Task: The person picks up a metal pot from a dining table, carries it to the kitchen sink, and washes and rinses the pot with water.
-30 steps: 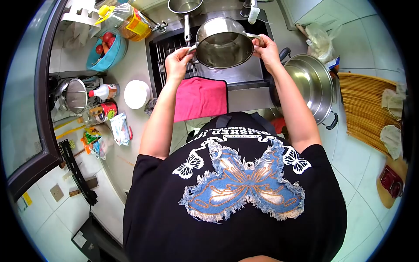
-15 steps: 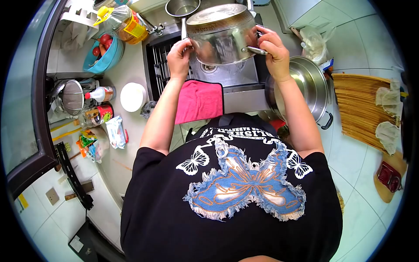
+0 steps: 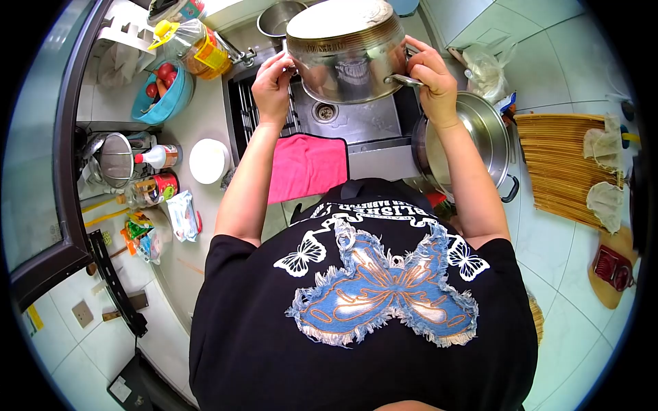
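Note:
A steel pot (image 3: 349, 65) is held up over the sink (image 3: 356, 123), tipped so that its pale base faces up and away and its inside is hidden. My left hand (image 3: 274, 89) is closed on the pot's left side, where the handle is mostly covered by the fingers. On the right side, my right hand (image 3: 432, 82) grips the pot by its metal handle. Below the pot, a pink cloth (image 3: 308, 166) hangs over the sink's front edge. A smaller pan (image 3: 279, 19) stands behind the pot's left side.
A large steel pot (image 3: 480, 140) stands right of the sink. To the left are a white tub (image 3: 209, 162), a blue bowl (image 3: 168, 103) of vegetables, an oil bottle (image 3: 205, 51), other bottles and a strainer (image 3: 115, 161). A bamboo mat (image 3: 558, 168) is at the far right.
The pot has turned from showing its inside to showing its outer wall and base, and has risen slightly. Both hands have stayed on it. More of the sink and its drain shows.

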The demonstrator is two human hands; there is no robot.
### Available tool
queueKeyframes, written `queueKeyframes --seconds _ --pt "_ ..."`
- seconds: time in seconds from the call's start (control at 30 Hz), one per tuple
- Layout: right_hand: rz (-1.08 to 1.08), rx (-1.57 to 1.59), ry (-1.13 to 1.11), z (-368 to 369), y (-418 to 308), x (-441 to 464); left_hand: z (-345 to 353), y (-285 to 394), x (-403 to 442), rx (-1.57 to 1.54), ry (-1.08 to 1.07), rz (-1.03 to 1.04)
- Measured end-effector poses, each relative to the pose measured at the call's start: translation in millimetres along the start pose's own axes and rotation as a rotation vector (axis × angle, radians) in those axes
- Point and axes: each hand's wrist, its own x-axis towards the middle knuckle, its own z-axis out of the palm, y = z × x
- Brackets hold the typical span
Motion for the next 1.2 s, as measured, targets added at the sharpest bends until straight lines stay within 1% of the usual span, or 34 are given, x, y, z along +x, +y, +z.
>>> queueKeyframes --seconds 0.17,0.27,0.3,0.33,0.37,0.4,0.43,0.5,0.6,0.67,0.7,0.73,0.77,0.8,0.83,0.87,0.9,0.93,1.0,1.1,1.13,1.17,1.2 --pt "-0.019 -0.013 -0.011 2 3 0 -4 -2 -3 0.039 0.027 0.012" --pt "-0.012 0.090 0.009 9 9 -10 -10 2 -5 0.067 0.016 0.032" --pt "0.024 0.090 -0.002 14 10 -16 -14 -5 -7 0.064 0.014 -0.001" --pt "0.064 0.087 -0.009 19 9 -23 -19 3 -10 0.060 0.001 -0.059" --pt "0.242 0.196 -0.021 21 1 -28 -26 5 -11 0.195 -0.037 0.035" --pt "0.421 0.306 -0.020 25 -10 -32 -34 6 -11 0.266 -0.096 0.120" --pt "0.479 0.354 0.034 32 -15 -37 -38 9 -14 0.342 -0.138 0.121" --pt "0.505 0.397 0.072 38 -23 -40 -48 11 -20 0.378 -0.172 0.146" --pt "0.490 0.328 0.030 46 -16 -51 -58 19 -22 0.347 -0.236 0.118" --pt "0.978 1.172 0.310 57 -31 -47 -65 11 -22 0.229 -0.311 0.035" --pt "0.859 0.860 0.215 59 -33 -50 -70 2 -22 0.085 -0.376 -0.061" --pt "0.740 0.544 0.121 61 -32 -57 -70 -2 -25 -0.236 -0.363 -0.233" --pt "0.884 0.630 0.068 58 -35 -61 -73 11 -24 -0.332 -0.399 -0.307" --pt "1.028 0.727 0.019 58 -37 -65 -77 6 -26 -0.433 -0.417 -0.418" --pt "0.919 0.587 -0.013 63 -33 -75 -78 -4 -30 -0.559 -0.383 -0.558" --pt "0.812 0.447 -0.045 67 -31 -82 -93 -40 -36 -0.706 -0.528 -0.621" --pt "0.868 0.472 -0.048 66 -39 -81 -89 -33 -45 -0.779 -0.451 -0.713" --pt "0.929 0.499 -0.047 63 -50 -78 -97 -77 -56 -0.940 -0.521 -0.771" --pt "1.017 0.274 -0.152 50 -71 -62 -81 -31 -62 -0.877 -0.452 -0.932" --pt "0.999 0.240 -0.088 43 -91 -52 -90 -40 -69 -1.002 -0.515 -1.095" --pt "1.083 0.587 -0.053 23 -109 -47 -90 -26 -72 -1.007 -0.424 -1.232" --pt "0.978 0.524 0.032 26 -110 -62 -100 -4 -84 -0.809 -0.491 -1.150" --pt "0.869 0.463 0.114 33 -111 -77 -107 55 -93 -0.331 -0.699 -0.840"
